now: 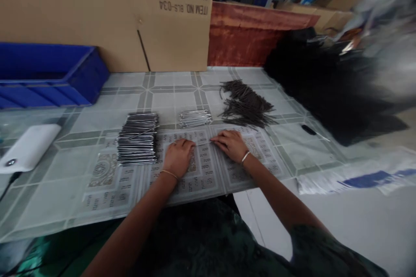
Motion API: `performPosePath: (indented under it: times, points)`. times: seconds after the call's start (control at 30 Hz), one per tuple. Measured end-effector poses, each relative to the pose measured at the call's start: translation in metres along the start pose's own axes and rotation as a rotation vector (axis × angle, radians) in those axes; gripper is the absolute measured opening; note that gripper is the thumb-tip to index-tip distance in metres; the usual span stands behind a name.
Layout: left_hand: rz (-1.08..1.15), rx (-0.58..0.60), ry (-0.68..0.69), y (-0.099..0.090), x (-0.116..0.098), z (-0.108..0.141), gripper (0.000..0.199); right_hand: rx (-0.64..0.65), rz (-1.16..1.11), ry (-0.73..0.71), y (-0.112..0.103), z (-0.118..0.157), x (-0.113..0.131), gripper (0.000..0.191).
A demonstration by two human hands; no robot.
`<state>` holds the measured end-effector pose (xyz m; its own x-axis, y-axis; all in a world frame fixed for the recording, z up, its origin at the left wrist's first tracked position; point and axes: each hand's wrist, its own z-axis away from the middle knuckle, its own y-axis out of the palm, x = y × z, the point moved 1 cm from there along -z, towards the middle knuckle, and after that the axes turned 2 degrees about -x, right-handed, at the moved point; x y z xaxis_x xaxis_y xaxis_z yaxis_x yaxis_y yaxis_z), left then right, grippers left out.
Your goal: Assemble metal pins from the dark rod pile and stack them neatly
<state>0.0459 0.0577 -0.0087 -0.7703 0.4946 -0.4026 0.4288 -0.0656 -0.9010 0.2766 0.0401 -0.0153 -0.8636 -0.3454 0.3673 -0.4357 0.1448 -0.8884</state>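
My left hand and my right hand are closed in pinches over a printed mat on the table. Between their fingertips stretches a thin silvery rod, its ends hidden by the fingers. Left of my left hand lies a large stack of dark, shiny metal rods. A smaller bundle of bright silver rods sits just beyond my hands. Farther right, past my right hand, is a loose heap of thin dark grey tube-like pieces.
A blue plastic bin and a white device with a cable stand at the left. A cardboard sheet rises at the back beside a red panel. Black material covers the right, near a small black tool.
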Motion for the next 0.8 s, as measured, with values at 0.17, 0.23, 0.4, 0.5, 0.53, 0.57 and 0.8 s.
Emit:
performPosePath:
  times: [0.17,0.23,0.4,0.5,0.53,0.57,0.8]
  points:
    - [0.579,-0.196,-0.179,0.006,-0.01,0.007,0.02,0.037,-0.056,-0.12,0.003,-0.013,0.031,0.019]
    - [0.758,-0.317,-0.274,0.005,-0.009,0.012,0.02,0.018,-0.12,-0.106,0.007,-0.02,0.046,0.015]
    - [0.716,-0.538,-0.302,-0.031,0.021,0.025,0.026,-0.046,-0.314,-0.091,0.02,-0.057,0.09,0.011]
    - [0.251,-0.61,-0.225,-0.07,0.055,0.034,0.026,-0.094,-0.389,-0.103,0.032,-0.093,0.122,0.013]
    - [0.075,-0.592,-0.241,-0.081,0.066,0.037,0.025,-0.109,-0.386,-0.098,0.037,-0.105,0.132,0.013]
    - [-0.077,-0.549,-0.272,-0.09,0.076,0.04,0.025,-0.119,-0.373,-0.089,0.042,-0.116,0.142,0.013]
    - [-0.304,-0.291,-0.361,-0.106,0.104,0.042,0.022,0.029,-0.14,-0.054,0.065,-0.154,0.185,0.017]
